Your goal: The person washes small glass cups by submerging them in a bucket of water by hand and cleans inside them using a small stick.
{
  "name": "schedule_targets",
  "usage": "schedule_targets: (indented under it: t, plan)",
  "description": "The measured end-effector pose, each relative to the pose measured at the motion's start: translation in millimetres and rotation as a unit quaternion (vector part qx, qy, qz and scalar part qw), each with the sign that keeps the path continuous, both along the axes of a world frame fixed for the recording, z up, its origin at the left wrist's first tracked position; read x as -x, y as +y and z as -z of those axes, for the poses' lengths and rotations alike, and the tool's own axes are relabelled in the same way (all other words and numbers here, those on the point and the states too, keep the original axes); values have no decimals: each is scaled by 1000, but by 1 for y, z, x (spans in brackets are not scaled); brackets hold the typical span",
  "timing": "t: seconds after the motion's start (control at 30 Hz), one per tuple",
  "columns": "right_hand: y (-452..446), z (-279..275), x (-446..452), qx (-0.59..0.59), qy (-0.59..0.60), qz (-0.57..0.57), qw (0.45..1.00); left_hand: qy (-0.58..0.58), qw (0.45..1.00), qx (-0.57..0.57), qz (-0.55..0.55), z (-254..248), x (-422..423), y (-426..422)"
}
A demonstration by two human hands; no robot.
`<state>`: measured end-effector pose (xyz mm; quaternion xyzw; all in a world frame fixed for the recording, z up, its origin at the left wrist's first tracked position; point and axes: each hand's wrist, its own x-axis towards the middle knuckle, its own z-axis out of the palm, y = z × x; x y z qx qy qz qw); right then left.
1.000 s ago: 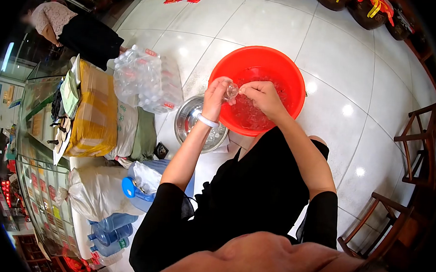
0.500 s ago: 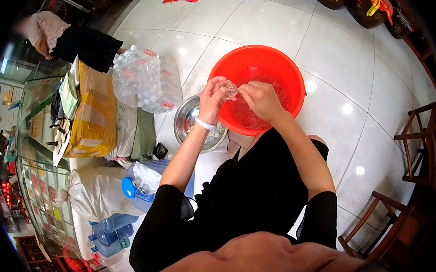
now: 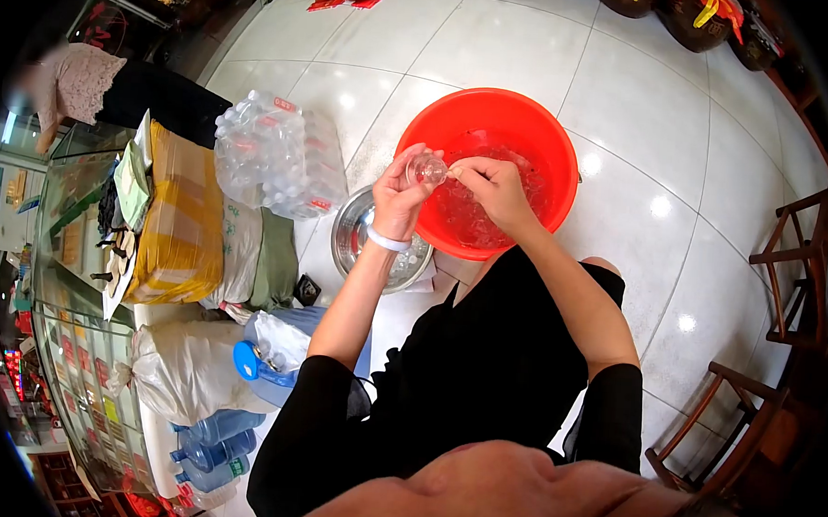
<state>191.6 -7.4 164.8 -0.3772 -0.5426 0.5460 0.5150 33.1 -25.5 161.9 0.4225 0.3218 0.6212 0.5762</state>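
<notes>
A small clear cup (image 3: 427, 170) is held in the fingers of my left hand (image 3: 401, 200), which has a white band at the wrist. My right hand (image 3: 498, 193) pinches at the cup's right side; whether it grips the cup or something tiny is too small to tell. Both hands are over the near left part of a red basin (image 3: 564, 187), where water and many clear pieces lie. Below my left wrist, partly hidden by it, a metal bowl (image 3: 342, 235) with small clear items stands on the floor.
Packs of plastic bottles (image 3: 279, 158) stand left of the basin, beside a taped carton (image 3: 182, 214). A blue water jug (image 3: 288, 383), sacks and a glass counter (image 3: 82, 335) are further left. Another person (image 3: 86, 87) stands at upper left. Wooden chairs (image 3: 802, 269) are on the right.
The cup has turned in my left hand, its round face now more toward me, and both hands have shifted slightly left. The other person at upper left has moved left and down.
</notes>
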Motion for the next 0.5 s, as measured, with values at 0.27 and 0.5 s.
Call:
schedule_targets:
  t: [0.27,0.5]
  plan:
    - [11,-4,-12,-334,-239,33,911,42,996,57,48,0,8,-5]
    - [12,2,-12,-253,-114,-51,959,40,996,74,38,3,11,0]
